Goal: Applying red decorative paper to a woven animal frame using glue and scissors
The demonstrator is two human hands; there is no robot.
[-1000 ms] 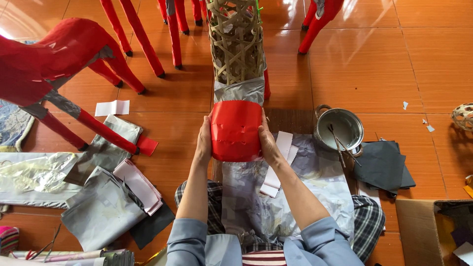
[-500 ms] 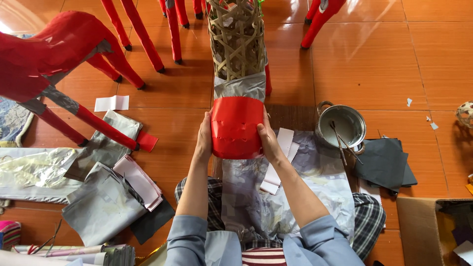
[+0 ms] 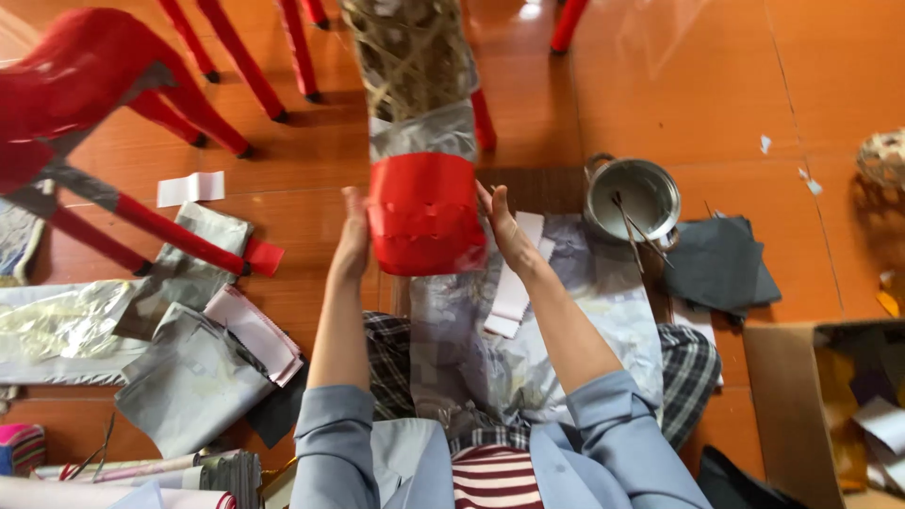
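A woven bamboo frame point(image 3: 407, 57) stands before me, its lower part wrapped in grey paper point(image 3: 421, 132) and a band of red paper point(image 3: 426, 215). My left hand point(image 3: 353, 236) presses flat against the left side of the red band. My right hand point(image 3: 501, 226) presses the right side, fingers pointing up. Both palms hold the red paper against the frame. Grey paper sheets point(image 3: 528, 349) lie across my lap under the frame.
A metal pot point(image 3: 633, 193) with sticks in it sits to the right, beside dark paper squares point(image 3: 716, 264). White paper strips point(image 3: 514, 283) lie by my right wrist. Crumpled grey sheets point(image 3: 189, 377) and a red horse-like figure point(image 3: 85, 85) fill the left. A cardboard box point(image 3: 820, 405) stands lower right.
My hands stay on the red band; they have shifted slightly along its sides. The view has moved a little closer and lower.
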